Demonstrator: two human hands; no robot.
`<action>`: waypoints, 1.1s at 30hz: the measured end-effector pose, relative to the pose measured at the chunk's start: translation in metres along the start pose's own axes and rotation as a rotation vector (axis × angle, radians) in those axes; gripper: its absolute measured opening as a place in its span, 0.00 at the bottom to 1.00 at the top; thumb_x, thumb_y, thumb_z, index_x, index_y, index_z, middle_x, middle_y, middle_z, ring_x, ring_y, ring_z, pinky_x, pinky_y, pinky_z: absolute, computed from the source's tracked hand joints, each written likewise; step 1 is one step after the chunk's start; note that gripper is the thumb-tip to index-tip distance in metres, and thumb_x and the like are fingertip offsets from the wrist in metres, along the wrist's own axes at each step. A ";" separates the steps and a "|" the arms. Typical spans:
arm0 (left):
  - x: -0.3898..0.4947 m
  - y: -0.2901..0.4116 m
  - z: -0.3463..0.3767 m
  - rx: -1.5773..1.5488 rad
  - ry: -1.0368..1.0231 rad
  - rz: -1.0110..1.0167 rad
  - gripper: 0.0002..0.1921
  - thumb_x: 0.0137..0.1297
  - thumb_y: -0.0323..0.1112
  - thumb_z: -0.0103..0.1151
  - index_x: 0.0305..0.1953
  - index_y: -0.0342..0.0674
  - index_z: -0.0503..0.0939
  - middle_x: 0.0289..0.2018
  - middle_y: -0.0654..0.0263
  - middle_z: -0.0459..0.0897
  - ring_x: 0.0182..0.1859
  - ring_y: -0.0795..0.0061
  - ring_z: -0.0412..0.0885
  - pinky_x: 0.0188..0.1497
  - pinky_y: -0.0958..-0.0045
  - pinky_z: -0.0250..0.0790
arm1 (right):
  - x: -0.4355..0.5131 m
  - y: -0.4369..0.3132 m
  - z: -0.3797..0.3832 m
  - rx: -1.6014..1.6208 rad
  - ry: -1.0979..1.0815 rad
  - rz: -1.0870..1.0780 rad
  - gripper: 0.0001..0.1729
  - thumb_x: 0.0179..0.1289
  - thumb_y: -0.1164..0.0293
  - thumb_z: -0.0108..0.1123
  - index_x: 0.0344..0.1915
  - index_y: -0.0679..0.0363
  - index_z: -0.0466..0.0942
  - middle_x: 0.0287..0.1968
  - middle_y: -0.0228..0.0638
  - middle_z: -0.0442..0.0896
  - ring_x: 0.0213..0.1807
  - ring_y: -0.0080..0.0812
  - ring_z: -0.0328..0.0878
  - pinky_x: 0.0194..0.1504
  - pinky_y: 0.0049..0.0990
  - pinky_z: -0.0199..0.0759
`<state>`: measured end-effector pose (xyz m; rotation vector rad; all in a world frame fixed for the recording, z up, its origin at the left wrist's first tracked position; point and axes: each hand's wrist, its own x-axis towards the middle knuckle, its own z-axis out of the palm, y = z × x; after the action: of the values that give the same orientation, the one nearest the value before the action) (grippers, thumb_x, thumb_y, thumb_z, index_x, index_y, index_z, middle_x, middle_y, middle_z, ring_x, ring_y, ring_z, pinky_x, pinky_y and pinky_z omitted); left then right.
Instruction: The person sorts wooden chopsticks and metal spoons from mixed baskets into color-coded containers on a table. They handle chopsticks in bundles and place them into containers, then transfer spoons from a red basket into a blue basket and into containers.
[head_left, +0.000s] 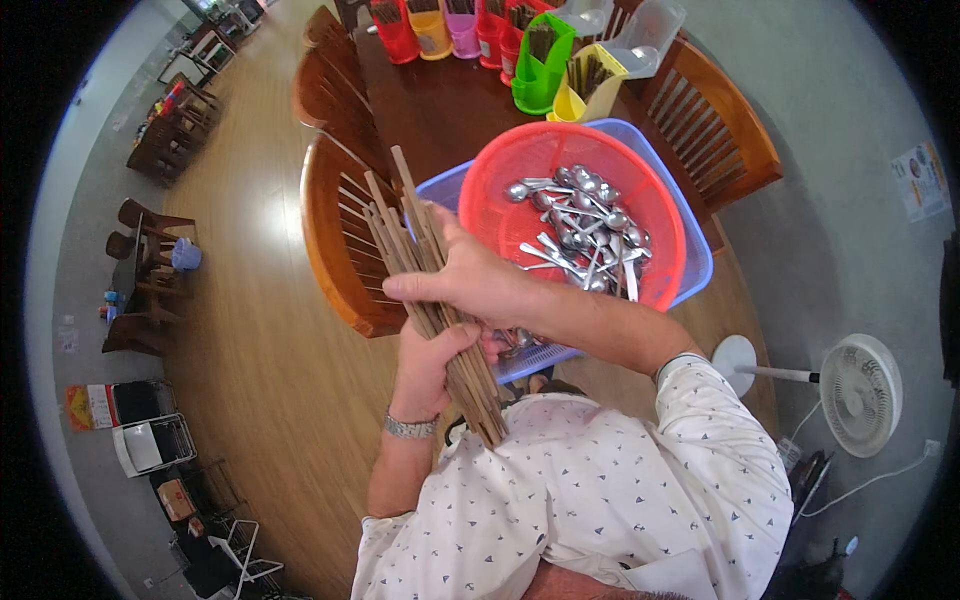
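A thick bundle of brown wooden chopsticks (465, 367) slants across in front of my chest, a few ends sticking out unevenly at the top. My left hand (431, 367), with a metal watch on its wrist, wraps around the lower half. Higher up, my right hand (465, 277) grips the same bundle, its thumb laid across the sticks. Just beyond my right forearm is a red plastic colander (491, 161) with many metal spoons (592, 217) heaped in it. It sits on a blue plastic basket (694, 262); more spoons show beneath my right forearm.
On the dark wooden table (427, 105), utensil holders, among them a green one (536, 82) and a yellow one (574, 105), hold chopsticks. Wooden chairs (322, 232) flank the table. A white fan (859, 397) stands at right, its cord along the wall.
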<state>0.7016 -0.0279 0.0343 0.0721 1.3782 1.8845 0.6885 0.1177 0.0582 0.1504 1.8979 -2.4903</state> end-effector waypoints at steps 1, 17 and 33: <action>-0.008 0.003 -0.004 -0.006 0.020 -0.018 0.15 0.62 0.29 0.64 0.48 0.30 0.76 0.34 0.57 0.84 0.31 0.66 0.85 0.34 0.65 0.82 | 0.008 -0.005 0.006 0.088 0.000 -0.074 0.61 0.59 0.69 0.75 0.78 0.68 0.40 0.63 0.52 0.73 0.61 0.39 0.76 0.64 0.31 0.70; -0.101 -0.009 -0.170 -0.326 -0.205 -0.122 0.28 0.58 0.25 0.64 0.60 0.38 0.65 0.34 0.57 0.79 0.35 0.62 0.83 0.45 0.54 0.80 | 0.033 0.067 0.170 -0.277 0.182 -0.232 0.18 0.61 0.65 0.64 0.46 0.66 0.81 0.39 0.44 0.86 0.39 0.32 0.81 0.44 0.33 0.75; -0.064 -0.012 -0.143 -0.414 -0.161 -0.026 0.28 0.61 0.30 0.62 0.62 0.43 0.66 0.31 0.63 0.74 0.31 0.66 0.77 0.41 0.54 0.77 | -0.005 0.041 -0.146 -1.301 0.406 -0.096 0.21 0.74 0.58 0.52 0.42 0.67 0.83 0.39 0.56 0.86 0.42 0.49 0.87 0.41 0.47 0.78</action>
<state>0.6855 -0.1784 -0.0095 -0.0015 0.8596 2.0552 0.7067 0.2469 -0.0189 0.5343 3.2299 -0.8278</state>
